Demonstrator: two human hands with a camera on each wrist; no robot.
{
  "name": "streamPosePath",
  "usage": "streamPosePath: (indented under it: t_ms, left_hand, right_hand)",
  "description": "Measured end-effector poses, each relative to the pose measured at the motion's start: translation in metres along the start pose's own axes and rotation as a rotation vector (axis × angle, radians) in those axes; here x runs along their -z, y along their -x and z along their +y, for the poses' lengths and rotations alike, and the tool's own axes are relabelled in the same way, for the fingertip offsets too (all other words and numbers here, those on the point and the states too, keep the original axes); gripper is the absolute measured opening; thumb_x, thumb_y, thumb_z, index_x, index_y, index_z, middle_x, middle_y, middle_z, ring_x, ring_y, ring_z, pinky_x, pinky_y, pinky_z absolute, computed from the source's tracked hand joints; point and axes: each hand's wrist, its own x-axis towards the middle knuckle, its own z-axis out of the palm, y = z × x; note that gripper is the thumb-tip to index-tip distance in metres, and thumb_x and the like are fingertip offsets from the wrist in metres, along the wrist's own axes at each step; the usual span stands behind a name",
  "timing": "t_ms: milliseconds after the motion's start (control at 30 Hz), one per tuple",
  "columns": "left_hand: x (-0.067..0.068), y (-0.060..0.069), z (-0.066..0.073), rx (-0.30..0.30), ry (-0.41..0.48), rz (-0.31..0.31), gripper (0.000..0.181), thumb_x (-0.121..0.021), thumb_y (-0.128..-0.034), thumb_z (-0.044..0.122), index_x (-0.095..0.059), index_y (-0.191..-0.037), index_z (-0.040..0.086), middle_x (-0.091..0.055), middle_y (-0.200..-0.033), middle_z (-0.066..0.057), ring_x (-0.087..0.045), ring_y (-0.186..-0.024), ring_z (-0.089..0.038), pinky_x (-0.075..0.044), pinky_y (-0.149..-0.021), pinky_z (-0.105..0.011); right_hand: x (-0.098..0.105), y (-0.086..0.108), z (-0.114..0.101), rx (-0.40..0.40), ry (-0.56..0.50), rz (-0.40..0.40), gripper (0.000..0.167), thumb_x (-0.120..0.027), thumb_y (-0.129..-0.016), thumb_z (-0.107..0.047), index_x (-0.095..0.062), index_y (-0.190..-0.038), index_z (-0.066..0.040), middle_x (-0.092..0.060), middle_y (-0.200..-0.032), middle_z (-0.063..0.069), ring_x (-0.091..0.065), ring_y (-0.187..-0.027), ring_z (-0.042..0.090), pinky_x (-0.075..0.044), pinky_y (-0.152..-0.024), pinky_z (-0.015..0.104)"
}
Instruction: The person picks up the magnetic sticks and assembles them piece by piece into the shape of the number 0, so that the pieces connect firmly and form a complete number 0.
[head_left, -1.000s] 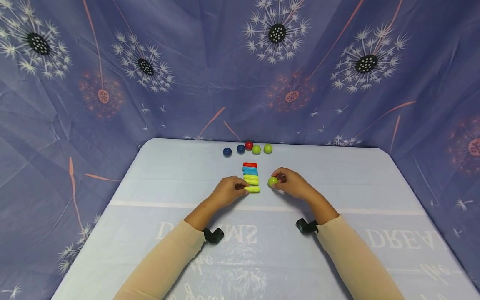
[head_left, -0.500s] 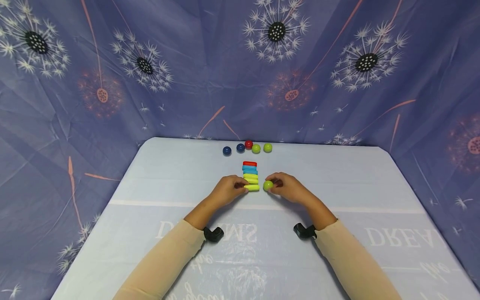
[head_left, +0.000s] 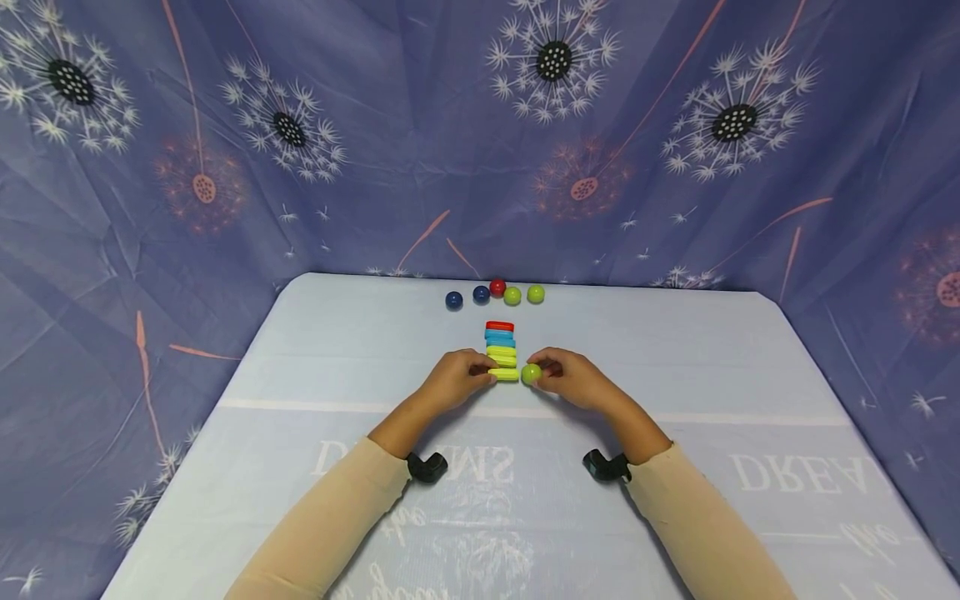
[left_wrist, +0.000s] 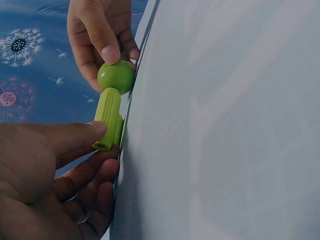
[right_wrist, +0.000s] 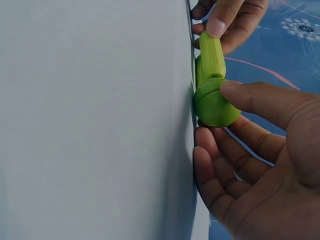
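The left hand (head_left: 455, 382) pinches the left end of a yellow-green stick (head_left: 507, 375), the nearest of a column of sticks. Thumb and fingers of the right hand (head_left: 577, 379) pinch a green ball (head_left: 531, 373) at the stick's right end. In the left wrist view, the ball (left_wrist: 116, 77) is against or very close to the stick's (left_wrist: 108, 116) far end. The right wrist view has the ball (right_wrist: 215, 106) at the near end of the stick (right_wrist: 212, 56). Beyond the held stick lie other yellow-green sticks (head_left: 502, 357), blue sticks (head_left: 500, 338) and a red stick (head_left: 500, 326).
Along the back of the white-covered table (head_left: 360, 333) sit two dark blue balls (head_left: 453, 301), a red ball (head_left: 497, 287) and two green balls (head_left: 536, 293). A patterned blue cloth (head_left: 420, 167) hangs behind. Each wrist has a black device (head_left: 427, 468) by the sleeve.
The right hand has moved left and slightly nearer the person, bringing the green ball to the stick's right end. The left hand stays in place with its stick.
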Motion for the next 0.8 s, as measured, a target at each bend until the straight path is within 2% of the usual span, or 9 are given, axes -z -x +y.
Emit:
streamPosePath:
  t_ms: [400,533,800]
  left_hand:
    - [0.001,0.001,-0.001,-0.020,-0.007,0.015,0.021,-0.073,-0.0932,0.016,-0.077,-0.113,0.011,-0.071,-0.098,-0.004,-0.063,-0.087,-0.013,-0.054,-0.082,-0.031]
    - [0.001,0.002,-0.003,-0.003,-0.003,0.013,0.022,-0.073,-0.0932,0.016,-0.077,-0.114,0.011,-0.071,-0.098,-0.004,-0.063,-0.088,-0.013,-0.054,-0.082,-0.031]
    - [0.001,0.000,-0.002,-0.007,0.011,0.001,0.024,-0.073,-0.0939,0.017,-0.076,-0.117,0.012,-0.071,-0.099,-0.003,-0.062,-0.088,-0.013,-0.054,-0.082,-0.030]
  right_hand:
    - [-0.005,-0.004,0.010,-0.009,-0.065,-0.002,0.033,-0.070,-0.095,-0.023,-0.066,-0.127,-0.016,-0.068,-0.113,0.005,-0.062,-0.102,0.020,-0.052,-0.093,0.038]
    - [-0.006,-0.005,0.013,0.012,-0.089,-0.014,0.034,-0.070,-0.096,-0.024,-0.065,-0.128,-0.014,-0.067,-0.114,0.007,-0.061,-0.102,0.019,-0.051,-0.091,0.036]
    - [-0.007,-0.003,0.016,0.033,-0.118,0.005,0.038,-0.070,-0.096,-0.020,-0.063,-0.131,-0.006,-0.066,-0.113,0.011,-0.059,-0.098,0.020,-0.049,-0.085,0.034]
